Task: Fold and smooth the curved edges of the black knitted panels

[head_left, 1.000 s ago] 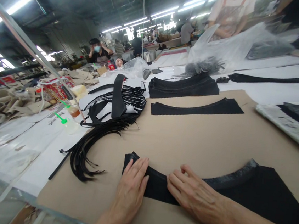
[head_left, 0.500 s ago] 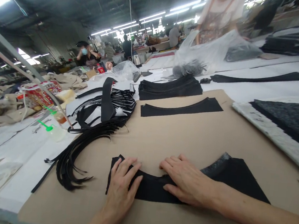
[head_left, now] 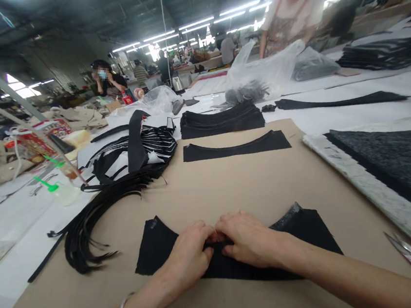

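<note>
A curved black fabric piece (head_left: pixel 157 247) lies on the brown board (head_left: pixel 132 293) in front of me. Along its inner curved edge, near the middle, my left hand (head_left: pixel 192 245) pinches the fabric. Right beside it, my right hand (head_left: pixel 243 236) grips the same edge, and the fingertips of both hands nearly meet. The fabric between the fingertips is largely hidden. A grey, shiny band shows on the edge at the piece's right end, with a small grey patch at its left corner.
Black strips (head_left: pixel 87 230) lie curled at the left. Farther back are another curved piece (head_left: pixel 236 145) and a black stack (head_left: pixel 220 119). Scissors (head_left: pixel 406 251) lie at the right, near a dark grey stack (head_left: pixel 396 159). Green-tipped bottles (head_left: pixel 64 193) stand left. People are in the background.
My left hand has moved right, from lying spread on the fabric's left end to pinching the curved edge beside my right hand. The view has shifted, showing more of the scissors.
</note>
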`<state>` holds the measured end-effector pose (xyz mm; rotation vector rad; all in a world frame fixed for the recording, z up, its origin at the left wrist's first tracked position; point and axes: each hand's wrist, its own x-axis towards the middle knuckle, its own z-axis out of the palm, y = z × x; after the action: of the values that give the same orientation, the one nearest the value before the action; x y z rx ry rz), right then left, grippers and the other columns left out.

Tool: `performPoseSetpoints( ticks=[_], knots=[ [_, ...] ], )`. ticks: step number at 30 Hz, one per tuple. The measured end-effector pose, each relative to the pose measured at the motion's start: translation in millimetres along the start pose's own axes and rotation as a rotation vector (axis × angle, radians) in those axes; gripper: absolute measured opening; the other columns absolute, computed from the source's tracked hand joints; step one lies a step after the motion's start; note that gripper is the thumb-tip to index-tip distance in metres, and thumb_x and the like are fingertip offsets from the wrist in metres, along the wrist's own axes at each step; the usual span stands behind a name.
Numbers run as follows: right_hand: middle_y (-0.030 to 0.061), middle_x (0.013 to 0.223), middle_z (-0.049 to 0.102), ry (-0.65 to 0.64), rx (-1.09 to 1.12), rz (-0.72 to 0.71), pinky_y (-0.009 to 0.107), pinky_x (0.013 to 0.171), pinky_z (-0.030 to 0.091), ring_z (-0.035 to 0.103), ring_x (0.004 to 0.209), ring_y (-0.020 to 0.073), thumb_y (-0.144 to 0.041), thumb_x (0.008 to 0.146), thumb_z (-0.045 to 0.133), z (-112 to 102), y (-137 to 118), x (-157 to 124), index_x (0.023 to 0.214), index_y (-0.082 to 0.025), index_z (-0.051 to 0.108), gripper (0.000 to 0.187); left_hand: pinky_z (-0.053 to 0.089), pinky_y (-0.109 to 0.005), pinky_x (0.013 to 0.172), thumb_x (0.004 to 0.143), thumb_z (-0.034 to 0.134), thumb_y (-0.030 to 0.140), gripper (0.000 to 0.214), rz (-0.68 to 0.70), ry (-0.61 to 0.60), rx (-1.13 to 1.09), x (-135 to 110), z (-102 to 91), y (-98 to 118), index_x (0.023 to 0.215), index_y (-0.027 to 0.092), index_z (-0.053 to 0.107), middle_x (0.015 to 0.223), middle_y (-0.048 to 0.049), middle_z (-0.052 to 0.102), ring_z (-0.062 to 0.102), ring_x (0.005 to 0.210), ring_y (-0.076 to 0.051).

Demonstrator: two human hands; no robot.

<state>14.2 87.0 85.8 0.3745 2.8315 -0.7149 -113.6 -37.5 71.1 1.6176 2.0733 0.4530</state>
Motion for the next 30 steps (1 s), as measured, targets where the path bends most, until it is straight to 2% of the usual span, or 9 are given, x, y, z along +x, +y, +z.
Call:
performPoseSetpoints(
  ticks=[6,13,16,18,21,23,27,30],
  knots=[
    [0.0070,0.090,0.070,0.055,0.111,-0.060,0.030,0.072,0.041,0.063,0.086,0.0235,-0.017,0.075,0.057,7,9,-5,0.087,-0.018,0.068,0.016,0.043,-0.026,0.073,0.069,0.055,0.007,0.021,-0.009,-0.030,0.016,2,-1.4,1,0.081,0.022,0.065,0.083,0.0003,0.061,0.058,0.081,-0.016],
    [0.0040,0.088,0.063,0.169,0.115,-0.172,0.028,0.075,0.041,0.059,0.085,0.0184,-0.011,0.083,0.055,19,14,-17,0.087,-0.018,0.062,0.011,0.046,-0.029,0.078,0.079,0.051,0.006,0.024,0.053,-0.013,0.104,-6,1.5,5,0.083,0.023,0.067,0.085,-0.0005,0.062,0.059,0.086,-0.018],
    [0.0040,0.088,0.059,0.232,0.045,-0.229,0.027,0.073,0.042,0.055,0.083,0.0175,-0.011,0.088,0.051,28,17,-22,0.086,-0.017,0.058,0.010,0.050,-0.031,0.075,0.085,0.043,0.004,0.029,0.179,0.092,0.259,-19,15.7,3,0.091,0.020,0.066,0.089,-0.0039,0.063,0.060,0.085,-0.020],
    [0.0043,0.087,0.057,0.266,-0.027,-0.297,0.028,0.074,0.042,0.053,0.082,0.0175,-0.010,0.091,0.046,33,19,-23,0.086,-0.017,0.057,0.013,0.053,-0.032,0.074,0.086,0.039,0.003,0.032,0.316,0.233,0.385,-29,29.3,-3,0.101,0.016,0.065,0.091,-0.0071,0.065,0.061,0.084,-0.021],
    [0.0053,0.086,0.056,0.297,-0.157,-0.383,0.030,0.074,0.041,0.049,0.081,0.0185,-0.007,0.091,0.044,39,21,-26,0.085,-0.015,0.057,0.016,0.053,-0.034,0.085,0.085,0.036,0.002,0.041,0.482,0.457,0.538,-43,48.2,-14,0.119,0.007,0.058,0.107,-0.0134,0.067,0.062,0.099,-0.024],
    [0.0059,0.087,0.056,0.315,-0.234,-0.417,0.032,0.073,0.040,0.047,0.079,0.0189,-0.006,0.089,0.045,41,22,-29,0.086,-0.014,0.057,0.015,0.050,-0.034,0.092,0.087,0.037,0.005,0.042,0.513,0.537,0.601,-51,55.5,-19,0.125,0.006,0.055,0.120,-0.0132,0.064,0.059,0.112,-0.023],
    [0.0071,0.091,0.055,0.341,-0.331,-0.487,0.035,0.075,0.039,0.045,0.080,0.0199,-0.007,0.090,0.043,43,23,-35,0.095,-0.013,0.058,0.016,0.047,-0.035,0.098,0.096,0.039,0.024,0.040,0.509,0.522,0.629,-60,55.0,-23,0.131,0.008,0.049,0.130,-0.0100,0.060,0.053,0.124,-0.021],
    [0.0069,0.091,0.055,0.336,-0.376,-0.501,0.035,0.076,0.038,0.045,0.080,0.0198,-0.009,0.092,0.043,44,23,-37,0.097,-0.013,0.058,0.017,0.044,-0.036,0.102,0.098,0.037,0.026,0.045,0.509,0.476,0.595,-62,47.3,-22,0.137,0.006,0.041,0.133,-0.0086,0.058,0.051,0.126,-0.019]
  ],
)
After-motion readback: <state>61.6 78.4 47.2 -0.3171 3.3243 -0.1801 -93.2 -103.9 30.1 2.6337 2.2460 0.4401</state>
